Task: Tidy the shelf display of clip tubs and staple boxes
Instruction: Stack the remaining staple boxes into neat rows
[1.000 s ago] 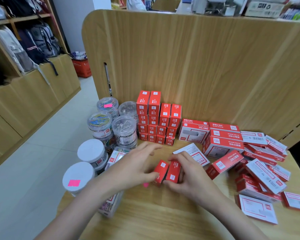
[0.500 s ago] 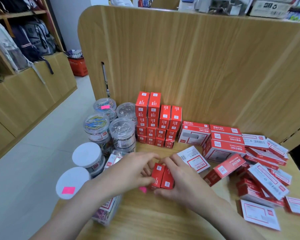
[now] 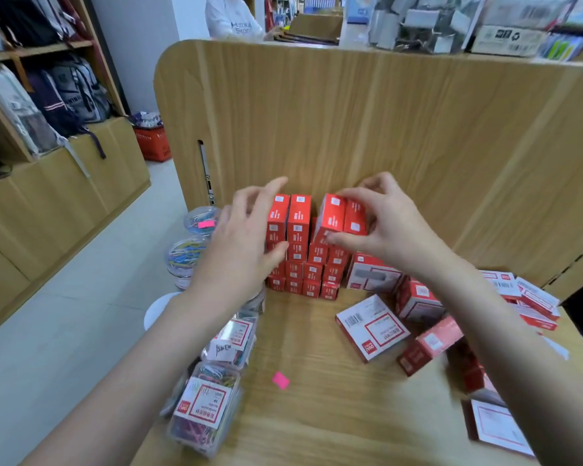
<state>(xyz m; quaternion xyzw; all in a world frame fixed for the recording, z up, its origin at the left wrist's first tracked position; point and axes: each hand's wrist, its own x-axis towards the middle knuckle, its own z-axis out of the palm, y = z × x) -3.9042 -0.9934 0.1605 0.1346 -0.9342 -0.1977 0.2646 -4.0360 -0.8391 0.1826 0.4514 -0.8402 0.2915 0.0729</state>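
A tall wooden back panel (image 3: 401, 136) rises behind the wooden shelf surface (image 3: 323, 415), which carries the whole display. Against the foot of the panel stands the stack of small red staple boxes (image 3: 303, 260), built in upright rows, with its left columns reaching higher than its right. To the right of the stack lie larger red-and-white staple boxes (image 3: 372, 327), some upright against the panel and others scattered flat or tilted across the shelf toward its right edge. At the left edge sit round clear clip tubs (image 3: 186, 253) holding coloured paper clips, and nearer the camera are square clear clip tubs (image 3: 204, 408) with red-framed labels, one lying tilted at the shelf edge. The left hand (image 3: 246, 243) is at the left side of the stack's top row; its fingers are extended along the side of the tall left columns and its thumb lies against their front face. The right hand (image 3: 384, 227) pinches two small red boxes (image 3: 342, 215) side by side between thumb below and fingers above, holding them tilted just above the lower right columns of the stack. A small pink sticker (image 3: 280, 380) lies on the bare shelf surface, apart from everything else.
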